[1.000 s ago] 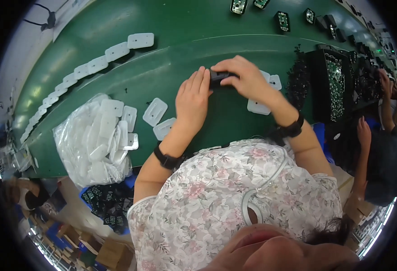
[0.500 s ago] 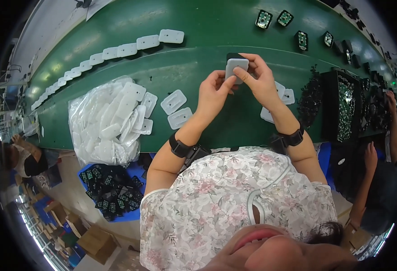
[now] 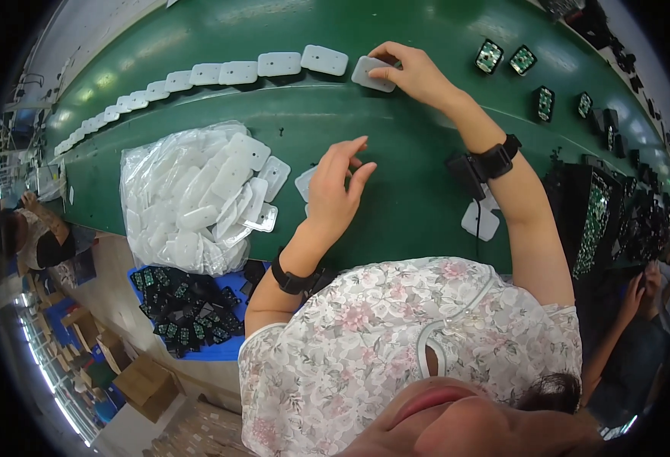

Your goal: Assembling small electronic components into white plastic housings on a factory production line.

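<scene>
My right hand point(image 3: 417, 75) reaches out over the far part of the bench. Its thumb and fingers grip a white rounded plastic cover point(image 3: 365, 74) close to the green surface. That cover is just right of a curving row of similar white covers point(image 3: 279, 64), with a small gap between. My left hand point(image 3: 333, 192) hovers over the middle of the bench, fingers apart and nothing in it. Part of a loose white cover point(image 3: 303, 181) shows behind its fingers. More loose white covers point(image 3: 480, 222) lie beneath my right forearm, partly hidden.
A clear plastic bag point(image 3: 175, 202) heaped with white covers lies at left. Below it, a blue bin point(image 3: 228, 350) holds black housings with green circuit boards. Black housings point(image 3: 490, 57) with boards stand at far right, above a black box point(image 3: 594, 221) of boards. Other people work at both sides.
My right hand has carried the white cover up and left to the end of the row. My left hand has let go of it and moved down and slightly left, opening.
</scene>
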A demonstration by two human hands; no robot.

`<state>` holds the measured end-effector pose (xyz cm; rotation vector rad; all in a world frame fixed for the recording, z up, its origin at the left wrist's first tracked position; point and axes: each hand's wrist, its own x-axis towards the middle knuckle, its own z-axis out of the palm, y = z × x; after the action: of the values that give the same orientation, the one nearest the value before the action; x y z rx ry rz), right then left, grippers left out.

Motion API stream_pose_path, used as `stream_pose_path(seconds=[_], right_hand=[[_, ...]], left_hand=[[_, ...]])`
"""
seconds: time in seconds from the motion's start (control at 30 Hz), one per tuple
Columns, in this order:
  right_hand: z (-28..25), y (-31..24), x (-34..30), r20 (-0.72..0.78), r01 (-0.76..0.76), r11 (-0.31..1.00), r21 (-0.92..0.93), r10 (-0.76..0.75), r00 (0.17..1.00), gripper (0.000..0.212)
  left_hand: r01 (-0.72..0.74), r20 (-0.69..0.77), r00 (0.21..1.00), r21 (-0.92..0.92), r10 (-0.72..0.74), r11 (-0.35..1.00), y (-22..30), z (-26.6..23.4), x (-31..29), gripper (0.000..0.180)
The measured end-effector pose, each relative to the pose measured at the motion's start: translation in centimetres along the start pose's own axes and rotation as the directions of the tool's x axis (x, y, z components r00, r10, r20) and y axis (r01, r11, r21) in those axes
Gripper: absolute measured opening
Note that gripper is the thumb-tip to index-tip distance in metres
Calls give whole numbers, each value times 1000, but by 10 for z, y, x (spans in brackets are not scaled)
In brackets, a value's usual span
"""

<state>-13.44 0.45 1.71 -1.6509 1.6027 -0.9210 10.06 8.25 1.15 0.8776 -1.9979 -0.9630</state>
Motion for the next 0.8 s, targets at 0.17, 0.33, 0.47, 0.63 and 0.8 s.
stream_pose_path(seconds=[0.17, 0.33, 0.47, 0.63, 0.8], right_hand=[[-6, 1, 11, 62, -86, 996, -10, 87, 994, 30], [2, 18, 23, 87, -38, 996, -84, 45, 995, 30], [-7, 29, 30, 54, -14, 993, -119, 21, 998, 33], [-6, 33, 25, 60, -23, 1000, 10, 23, 998, 31], [-18, 27, -12, -164, 28, 995, -99, -44, 985, 38]], left_hand=[[57, 1, 998, 29, -57, 998, 12, -13, -14, 35], [3, -59, 998, 188, 9, 982, 9, -47, -18, 35], [126, -99, 989, 220, -106, 967, 7, -64, -23, 35], [16, 40, 999, 434, -37, 901, 5, -59, -35, 44], [-61, 144, 989, 592, -30, 803, -5, -54, -46, 53]])
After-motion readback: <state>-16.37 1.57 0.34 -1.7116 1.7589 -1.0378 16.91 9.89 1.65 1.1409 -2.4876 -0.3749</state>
